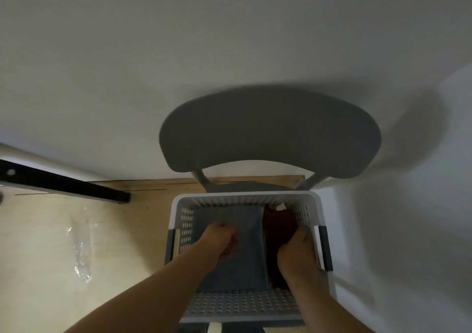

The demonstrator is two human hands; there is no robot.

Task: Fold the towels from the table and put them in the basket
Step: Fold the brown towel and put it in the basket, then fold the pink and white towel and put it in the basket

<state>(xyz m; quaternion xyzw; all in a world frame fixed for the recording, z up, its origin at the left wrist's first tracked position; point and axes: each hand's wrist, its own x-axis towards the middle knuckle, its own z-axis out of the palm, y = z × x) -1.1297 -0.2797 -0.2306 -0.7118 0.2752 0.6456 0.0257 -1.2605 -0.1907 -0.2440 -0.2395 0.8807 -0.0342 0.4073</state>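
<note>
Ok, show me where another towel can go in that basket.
Basket floor is covered: grey towel left under the left hand, dark red towel right under the right hand. Free: atop the grey towel toward the far wall.

Grey chair (268, 133) against dim white wall (153, 39), pale wooden floor (38, 230), black metal leg (63, 184) at left

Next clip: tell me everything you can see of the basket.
The basket is white, rectangular and looks like plastic. Its walls are perforated with rows of holes, and there is a dark grip on each side. It stands upright on the grey chair. Inside lie a folded grey towel on the left and a dark red towel on the right. The left hand grips the grey towel; the right hand holds the red one.
</note>
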